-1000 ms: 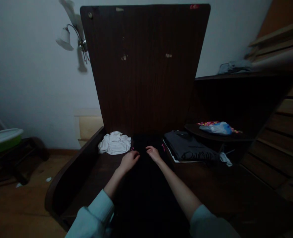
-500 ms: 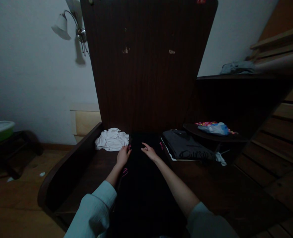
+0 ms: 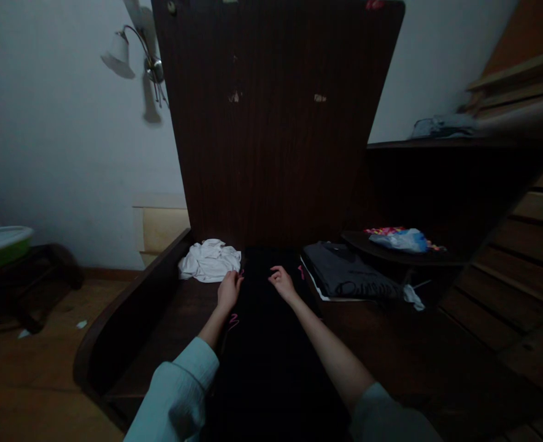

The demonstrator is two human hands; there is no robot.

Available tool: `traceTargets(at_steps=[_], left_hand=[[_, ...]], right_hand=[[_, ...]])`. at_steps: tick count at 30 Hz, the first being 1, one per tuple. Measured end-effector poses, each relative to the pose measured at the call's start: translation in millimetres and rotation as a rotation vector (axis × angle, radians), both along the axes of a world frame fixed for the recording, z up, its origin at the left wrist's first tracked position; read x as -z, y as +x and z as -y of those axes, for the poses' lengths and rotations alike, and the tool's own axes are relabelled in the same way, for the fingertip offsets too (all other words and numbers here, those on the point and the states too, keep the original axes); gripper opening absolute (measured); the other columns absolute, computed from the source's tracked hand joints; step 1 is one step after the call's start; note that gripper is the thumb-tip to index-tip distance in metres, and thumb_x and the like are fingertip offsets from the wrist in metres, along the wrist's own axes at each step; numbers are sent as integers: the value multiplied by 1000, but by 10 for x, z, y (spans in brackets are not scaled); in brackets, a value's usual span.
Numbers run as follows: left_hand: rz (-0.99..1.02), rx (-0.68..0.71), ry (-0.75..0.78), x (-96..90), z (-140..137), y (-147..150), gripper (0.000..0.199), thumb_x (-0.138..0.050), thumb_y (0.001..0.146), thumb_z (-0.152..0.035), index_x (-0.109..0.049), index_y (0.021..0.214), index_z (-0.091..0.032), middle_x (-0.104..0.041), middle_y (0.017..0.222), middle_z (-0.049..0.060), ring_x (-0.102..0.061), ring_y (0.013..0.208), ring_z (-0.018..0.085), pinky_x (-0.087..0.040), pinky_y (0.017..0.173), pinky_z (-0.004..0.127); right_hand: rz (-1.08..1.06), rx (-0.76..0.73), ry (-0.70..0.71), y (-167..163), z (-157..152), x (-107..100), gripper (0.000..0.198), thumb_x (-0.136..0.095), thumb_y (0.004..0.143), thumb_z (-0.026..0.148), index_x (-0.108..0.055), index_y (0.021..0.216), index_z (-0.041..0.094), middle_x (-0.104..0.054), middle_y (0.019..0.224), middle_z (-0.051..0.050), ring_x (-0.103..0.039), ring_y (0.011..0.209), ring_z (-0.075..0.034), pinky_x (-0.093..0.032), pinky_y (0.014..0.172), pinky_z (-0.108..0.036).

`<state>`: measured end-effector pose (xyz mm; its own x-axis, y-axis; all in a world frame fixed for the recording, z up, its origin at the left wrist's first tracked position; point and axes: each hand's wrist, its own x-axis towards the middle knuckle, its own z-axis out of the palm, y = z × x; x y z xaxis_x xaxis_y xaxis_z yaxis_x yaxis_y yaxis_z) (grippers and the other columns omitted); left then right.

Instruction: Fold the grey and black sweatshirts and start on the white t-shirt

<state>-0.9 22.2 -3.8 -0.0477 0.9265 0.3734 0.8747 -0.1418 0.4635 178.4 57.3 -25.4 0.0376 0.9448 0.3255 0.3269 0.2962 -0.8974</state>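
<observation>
The left hand [image 3: 229,289] lay on the left edge of a long black cloth [image 3: 271,344] with small pink marks, and its fingers curled down over that edge, so it looked like it was gripping the cloth there. The right hand [image 3: 282,283] lay near the far end of the same cloth, fingers bent and resting on top; it was too dark to tell if it pinched the cloth or only pressed on it. The black cloth ran down the middle of a dark wooden bed frame [image 3: 128,313], from the tall dark headboard [image 3: 275,123] back toward the person. A second before, both hands sat close together on top of the cloth near its far end. Then the left hand slid out to the left edge and the right hand stayed near the middle, so the hands were further apart. That looked like smoothing the cloth flat or getting hold of a side to fold it. A crumpled white cloth [image 3: 210,260] lay at the far left corner of the bed frame, just beside the left hand. A folded grey shirt [image 3: 349,277] lay on the far right side. A bright plastic bag [image 3: 400,238] sat on a small dark shelf [image 3: 446,255] past it.
</observation>
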Motion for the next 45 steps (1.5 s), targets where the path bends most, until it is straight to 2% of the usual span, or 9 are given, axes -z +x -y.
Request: traceTargets(at_steps=[6, 15, 19, 23, 28, 31, 35, 42, 45], left_hand=[[36, -25, 29, -18, 21, -4, 8, -44, 82, -21, -49, 76, -19, -57, 84, 5, -54, 82, 16, -38, 69, 24], [44, -57, -92, -28, 34, 35, 11, -46, 79, -30, -48, 78, -19, -57, 81, 3, -55, 78, 17, -38, 65, 25], [-58, -59, 14, -91, 57, 57, 14, -50, 74, -25, -48, 84, -17, -54, 87, 6, -52, 86, 19, -39, 72, 28], [-101, 218, 121, -203, 159, 171, 12, -47, 74, -19, -51, 85, -17, -54, 87, 5, -51, 85, 18, -39, 76, 27], [-184, 657, -2, -161, 305, 381, 9, -46, 75, -17, -55, 76, -19, -56, 77, 1, -53, 77, 14, -40, 69, 23], [-209, 650, -49, -86, 336, 431, 11, -47, 77, -24, -56, 77, -19, -56, 77, 2, -53, 77, 15, -40, 68, 24], [-210, 600, -62, -74, 351, 435, 25, -48, 78, -38, -56, 91, -18, -57, 81, 3, -53, 79, 18, -41, 70, 27], [-233, 614, -148, -109, 327, 421, 30, -56, 74, -37, -61, 98, -20, -56, 85, 4, -53, 80, 18, -42, 74, 28], [-148, 621, -159, -93, 316, 415, 28, -54, 75, -34, -63, 97, -19, -57, 83, 4, -54, 77, 17, -41, 72, 26]], right_hand=[[41, 85, 65, 11, 25, 6, 12, -53, 60, 21, -42, 62, 22, -47, 54, 7, -47, 52, -12, -36, 55, -23], [123, 121, 85, 15, 8, 46, 10, -50, 59, 19, -45, 67, 22, -48, 52, 7, -50, 51, -12, -37, 55, -23], [121, 111, 85, 8, 1, 55, 11, -49, 56, 14, -45, 63, 22, -46, 49, 8, -48, 48, -11, -35, 51, -22], [110, 117, 85, 0, -3, 60, 12, -49, 54, 13, -44, 60, 22, -44, 47, 9, -46, 47, -11, -34, 50, -21], [56, 167, 47, 23, -24, 60, 5, -47, 61, 20, -44, 65, 22, -47, 52, 7, -48, 46, -11, -37, 48, -21], [25, 248, 24, 66, -35, 48, 4, -39, 68, 22, -43, 70, 22, -49, 55, 5, -47, 44, -11, -36, 46, -22], [44, 325, 44, 79, -24, 32, 11, -46, 61, 17, -42, 71, 22, -45, 54, 6, -50, 54, -14, -39, 57, -25], [172, 368, 31, -14, 28, 25, 23, -54, 53, 11, -44, 71, 22, -44, 56, 6, -50, 60, -16, -38, 63, -28], [56, 336, 20, -1, 23, 20, 23, -51, 52, 8, -44, 69, 22, -43, 53, 7, -52, 59, -15, -39, 63, -27]])
